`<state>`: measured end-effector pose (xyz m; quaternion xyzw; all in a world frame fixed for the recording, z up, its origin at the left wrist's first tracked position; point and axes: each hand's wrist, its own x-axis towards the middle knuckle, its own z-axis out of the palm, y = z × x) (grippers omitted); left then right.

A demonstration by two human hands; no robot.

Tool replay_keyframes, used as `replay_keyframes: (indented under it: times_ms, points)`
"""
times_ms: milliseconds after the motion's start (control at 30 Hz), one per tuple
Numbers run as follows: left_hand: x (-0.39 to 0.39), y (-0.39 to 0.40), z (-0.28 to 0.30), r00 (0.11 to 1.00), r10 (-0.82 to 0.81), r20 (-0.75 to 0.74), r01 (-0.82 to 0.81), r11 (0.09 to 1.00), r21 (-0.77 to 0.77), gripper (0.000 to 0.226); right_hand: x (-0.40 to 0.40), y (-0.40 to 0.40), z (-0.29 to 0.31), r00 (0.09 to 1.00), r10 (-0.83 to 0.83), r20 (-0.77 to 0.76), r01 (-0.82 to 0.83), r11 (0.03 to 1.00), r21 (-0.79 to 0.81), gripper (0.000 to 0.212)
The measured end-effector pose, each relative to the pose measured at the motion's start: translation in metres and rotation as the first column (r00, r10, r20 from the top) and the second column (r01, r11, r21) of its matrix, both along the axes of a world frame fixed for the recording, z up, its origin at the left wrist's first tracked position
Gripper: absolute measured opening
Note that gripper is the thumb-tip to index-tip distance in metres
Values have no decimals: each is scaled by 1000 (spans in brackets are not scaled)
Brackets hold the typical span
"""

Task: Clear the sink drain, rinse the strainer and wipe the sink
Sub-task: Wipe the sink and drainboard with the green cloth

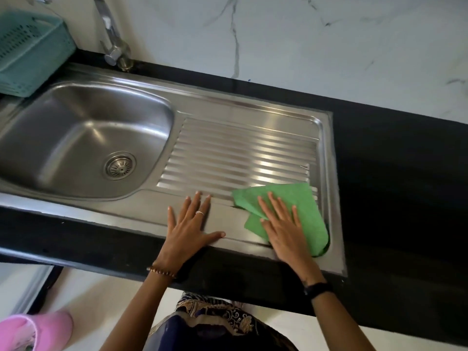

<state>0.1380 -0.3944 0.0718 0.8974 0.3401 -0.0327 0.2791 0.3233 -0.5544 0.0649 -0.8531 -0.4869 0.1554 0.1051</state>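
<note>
A steel sink with a round strainer seated in its drain lies at the left. Its ribbed drainboard stretches to the right. A green cloth lies on the drainboard's near right corner. My right hand presses flat on the cloth, fingers spread. My left hand rests flat on the sink's front rim beside it, holding nothing.
A chrome tap stands behind the basin. A teal plastic basket sits at the back left. Black countertop surrounds the sink, with a marble wall behind. A pink object is on the floor at lower left.
</note>
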Motion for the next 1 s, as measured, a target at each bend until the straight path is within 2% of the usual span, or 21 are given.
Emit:
replay_keyframes:
  times_ms: [167,267,333,433,500,600,667,833,1000]
  points:
    - [7,-5,-2,998,-28,-49,31,998,48,90,19,-30,7,985,-172,-13,171,985,-34,52]
    - [6,-6,-2,997,-39,-68,44,997,71,93,10,-39,12,981,-194,-17,193,979,-63,51]
    - [7,-6,-4,998,-33,-52,36,997,62,90,4,-47,17,989,-146,-34,142,985,-102,50]
    - [6,-4,-4,1000,-11,-7,12,1000,29,89,2,-57,26,979,-66,-193,41,991,-129,48]
    - [2,1,-3,1000,-5,27,4,1000,13,89,5,-59,34,969,14,-247,-53,987,-150,46]
    - [-12,12,-1,1000,-14,13,13,997,78,91,21,-57,37,974,204,-98,-219,957,-190,50]
    - [-25,23,3,1000,2,-15,0,994,107,95,28,-49,32,937,349,8,-337,910,-243,55]
    - [-61,52,12,988,121,-96,-107,984,142,101,15,-10,17,888,458,39,-438,869,-232,56]
    - [-94,76,16,977,193,-92,-175,969,172,111,-22,37,12,858,514,16,-500,842,-200,52]
